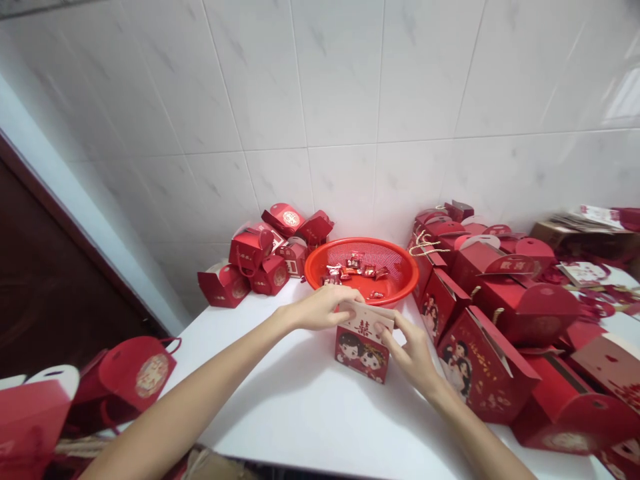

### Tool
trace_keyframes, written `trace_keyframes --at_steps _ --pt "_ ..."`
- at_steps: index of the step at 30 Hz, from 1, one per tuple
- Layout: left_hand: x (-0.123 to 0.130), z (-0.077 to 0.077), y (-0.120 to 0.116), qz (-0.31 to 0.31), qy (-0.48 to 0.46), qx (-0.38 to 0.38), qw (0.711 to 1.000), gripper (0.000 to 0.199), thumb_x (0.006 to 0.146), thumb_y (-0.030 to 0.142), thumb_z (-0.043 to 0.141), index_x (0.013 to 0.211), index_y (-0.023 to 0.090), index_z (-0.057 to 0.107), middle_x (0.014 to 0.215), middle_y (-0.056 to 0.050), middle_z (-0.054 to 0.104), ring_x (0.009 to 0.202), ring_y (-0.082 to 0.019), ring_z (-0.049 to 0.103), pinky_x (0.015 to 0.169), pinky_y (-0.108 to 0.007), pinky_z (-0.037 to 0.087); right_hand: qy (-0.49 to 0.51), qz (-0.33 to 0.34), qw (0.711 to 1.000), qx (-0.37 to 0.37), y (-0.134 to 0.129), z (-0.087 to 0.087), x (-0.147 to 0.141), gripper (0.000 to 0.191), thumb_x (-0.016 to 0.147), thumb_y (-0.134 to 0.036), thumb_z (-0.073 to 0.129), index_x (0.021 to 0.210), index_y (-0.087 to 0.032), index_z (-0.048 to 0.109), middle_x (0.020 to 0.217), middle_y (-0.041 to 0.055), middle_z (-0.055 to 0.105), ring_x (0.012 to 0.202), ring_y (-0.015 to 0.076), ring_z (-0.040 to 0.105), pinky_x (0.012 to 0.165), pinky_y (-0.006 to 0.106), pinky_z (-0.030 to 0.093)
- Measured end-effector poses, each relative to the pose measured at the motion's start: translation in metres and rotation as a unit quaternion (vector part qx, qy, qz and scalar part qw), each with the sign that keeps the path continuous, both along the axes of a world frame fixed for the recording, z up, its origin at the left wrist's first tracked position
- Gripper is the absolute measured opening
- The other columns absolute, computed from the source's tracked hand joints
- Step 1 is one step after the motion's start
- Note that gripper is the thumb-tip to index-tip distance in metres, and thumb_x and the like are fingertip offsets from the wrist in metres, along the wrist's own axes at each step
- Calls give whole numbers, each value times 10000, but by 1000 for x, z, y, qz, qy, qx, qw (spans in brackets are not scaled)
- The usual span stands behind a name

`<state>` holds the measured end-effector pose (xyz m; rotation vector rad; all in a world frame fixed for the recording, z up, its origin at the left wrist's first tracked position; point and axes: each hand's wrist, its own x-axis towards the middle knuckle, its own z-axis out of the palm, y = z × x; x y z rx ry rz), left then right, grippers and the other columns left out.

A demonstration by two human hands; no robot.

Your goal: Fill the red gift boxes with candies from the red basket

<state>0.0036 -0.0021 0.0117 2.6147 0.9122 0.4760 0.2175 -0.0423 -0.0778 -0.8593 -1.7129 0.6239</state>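
Observation:
A small red gift box (362, 355) with two cartoon faces and a pale top flap stands upright on the white table (280, 427). At the flap's left end, the fingers of my left hand (327, 307) pinch the card. My right hand (413, 350) grips the right end of the same flap, thumb on its front. Just behind the box is a red plastic basket (411, 283) holding several wrapped candies (369, 271).
Red boxes (270, 273) are piled at the back left. Many more red boxes (493, 363) crowd the right side. Other red boxes (135, 373) sit at the near left. A tiled wall (345, 187) rises behind the table. A cardboard box (565, 239) holds flat cards at the far right.

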Motion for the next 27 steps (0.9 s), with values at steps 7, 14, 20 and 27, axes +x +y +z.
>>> trace_keyframes --at_steps 7,14,20,27 --pt "5 2 -9 -18 -17 -8 1000 308 1000 350 458 961 162 699 885 -46 687 792 -172 592 743 -268 421 4 7 1000 -6 -1 -2 -1 249 963 -356 510 970 -191 697 758 22 641 687 179 564 666 272 469" --pt "2 -8 -5 2 -58 -55 997 298 911 371 628 1112 164 704 1072 -90 733 945 -209 647 825 -291 463 10 7 1000 -23 4 -5 0 247 929 -346 511 810 -181 652 715 15 616 685 176 560 651 272 452" --pt "3 -17 -2 40 -75 -74 994 316 878 375 671 1106 161 721 1106 -97 749 1013 -233 668 902 -323 476 8 31 999 -32 -3 2 2 265 908 -433 600 958 -184 678 821 18 677 709 170 579 650 261 456" --pt "1 -8 -5 28 -82 -137 987 327 821 432 699 960 144 766 974 -85 756 899 -223 671 820 -291 495 14 22 999 -19 -14 3 -3 335 1013 -417 455 932 -185 682 858 40 691 790 186 619 717 275 483"
